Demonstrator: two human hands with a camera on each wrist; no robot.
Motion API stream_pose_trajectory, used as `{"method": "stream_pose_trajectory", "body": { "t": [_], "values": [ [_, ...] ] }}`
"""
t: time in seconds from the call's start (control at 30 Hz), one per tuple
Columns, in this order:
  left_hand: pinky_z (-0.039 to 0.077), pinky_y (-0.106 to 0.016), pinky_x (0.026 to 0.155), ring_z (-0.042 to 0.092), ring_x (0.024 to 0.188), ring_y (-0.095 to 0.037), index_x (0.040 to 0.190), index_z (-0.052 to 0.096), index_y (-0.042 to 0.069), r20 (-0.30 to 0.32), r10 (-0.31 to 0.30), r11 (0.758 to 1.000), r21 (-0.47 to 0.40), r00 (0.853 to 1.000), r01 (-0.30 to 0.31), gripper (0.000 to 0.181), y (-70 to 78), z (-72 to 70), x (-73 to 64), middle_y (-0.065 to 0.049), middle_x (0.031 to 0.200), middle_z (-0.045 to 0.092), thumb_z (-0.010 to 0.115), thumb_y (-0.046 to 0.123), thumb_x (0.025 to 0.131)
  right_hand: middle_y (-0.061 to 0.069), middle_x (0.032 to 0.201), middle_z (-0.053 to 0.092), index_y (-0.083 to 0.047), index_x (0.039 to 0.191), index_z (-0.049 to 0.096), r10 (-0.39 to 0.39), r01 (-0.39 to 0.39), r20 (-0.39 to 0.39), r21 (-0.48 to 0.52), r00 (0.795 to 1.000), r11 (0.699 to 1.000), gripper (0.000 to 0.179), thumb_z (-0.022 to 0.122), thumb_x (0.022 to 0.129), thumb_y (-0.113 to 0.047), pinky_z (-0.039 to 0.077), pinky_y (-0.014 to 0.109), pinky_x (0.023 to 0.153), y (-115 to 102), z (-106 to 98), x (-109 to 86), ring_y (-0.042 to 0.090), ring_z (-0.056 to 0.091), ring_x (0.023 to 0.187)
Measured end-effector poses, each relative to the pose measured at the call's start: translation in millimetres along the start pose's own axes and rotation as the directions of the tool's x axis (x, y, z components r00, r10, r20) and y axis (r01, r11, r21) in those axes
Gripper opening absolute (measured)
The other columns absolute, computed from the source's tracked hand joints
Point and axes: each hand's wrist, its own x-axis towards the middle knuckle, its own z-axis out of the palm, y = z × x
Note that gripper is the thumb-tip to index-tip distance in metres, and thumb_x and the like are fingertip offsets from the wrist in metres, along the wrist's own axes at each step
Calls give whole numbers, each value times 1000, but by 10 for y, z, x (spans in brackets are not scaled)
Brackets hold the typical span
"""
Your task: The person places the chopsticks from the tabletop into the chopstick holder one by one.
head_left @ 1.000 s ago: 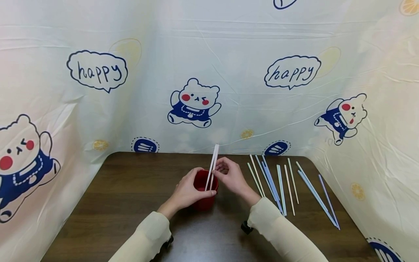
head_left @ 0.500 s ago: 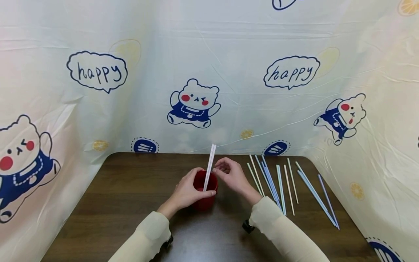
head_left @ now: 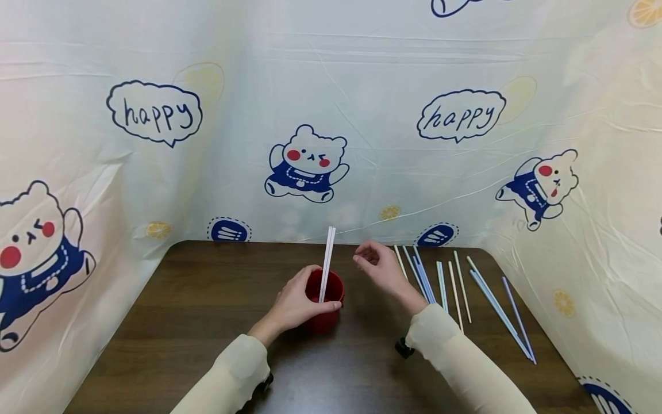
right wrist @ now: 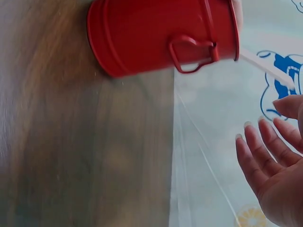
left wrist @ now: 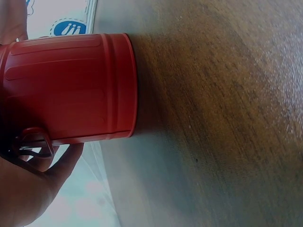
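My left hand (head_left: 292, 302) grips a small red bucket (head_left: 322, 325) at the middle of the table, thumb along the near side and fingers behind it. In the left wrist view the ribbed red wall and a small looped side handle show beside the fingers. Thin white sticks (head_left: 328, 261) lean close together in the bucket, their tops well above its rim. My right hand (head_left: 383, 267) is in the air to the right of the bucket with nothing in it. In the right wrist view its fingers are apart and loosely bent, close to a blurred white stick (right wrist: 267, 67).
Several thin sticks lie on the right of the brown table (head_left: 207, 322): blue ones (head_left: 439, 282), cream ones (head_left: 457, 296) and a purple one (head_left: 519, 319). My right hand and sleeve cover part of them. A printed curtain (head_left: 233, 172) hangs behind and at both sides.
The right hand has let go of the white sticks and moved right, away from the bucket. The sticks have come together and tilted left. The left hand and bucket have stayed put.
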Motion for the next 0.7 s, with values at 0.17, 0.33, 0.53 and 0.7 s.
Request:
{"method": "stream_pose_trajectory", "body": {
  "t": [0.17, 0.33, 0.53, 0.7],
  "values": [
    [55, -52, 90, 58, 118, -25, 139, 51, 26, -2, 5, 1000, 4, 1000, -5, 84, 4, 0, 0, 0, 131, 61, 86, 60, 71, 11, 99, 70, -4, 108, 68, 1, -2, -30, -48, 1000, 999, 12, 70, 97, -9, 56, 29, 76, 78, -122, 37, 21, 67, 85],
    [56, -51, 89, 58, 117, -23, 139, 51, 26, -4, 6, 1000, 0, 1000, -6, 83, -4, -2, 0, 1, 130, 62, 87, 59, 71, 12, 102, 70, -2, 109, 67, 13, -19, -50, -117, 999, 993, 15, 71, 96, -8, 56, 36, 82, 184, -225, 60, 23, 66, 89],
    [56, -50, 88, 58, 117, -24, 139, 51, 26, -2, 8, 1000, -4, 1000, -8, 84, -10, -3, 1, 0, 130, 61, 87, 60, 71, 13, 101, 70, -2, 110, 67, 58, -69, -64, -180, 996, 981, 17, 71, 94, -6, 54, 40, 82, 343, -330, 73, 26, 66, 90],
    [56, -50, 87, 58, 118, -26, 139, 51, 26, -1, 12, 1000, -10, 1000, -12, 84, -22, 1, -1, 0, 131, 61, 87, 60, 71, 16, 99, 69, 0, 107, 66, 77, -90, -71, -208, 995, 974, 16, 72, 92, -4, 54, 40, 79, 518, -398, 47, 29, 66, 89]
  ]
}}
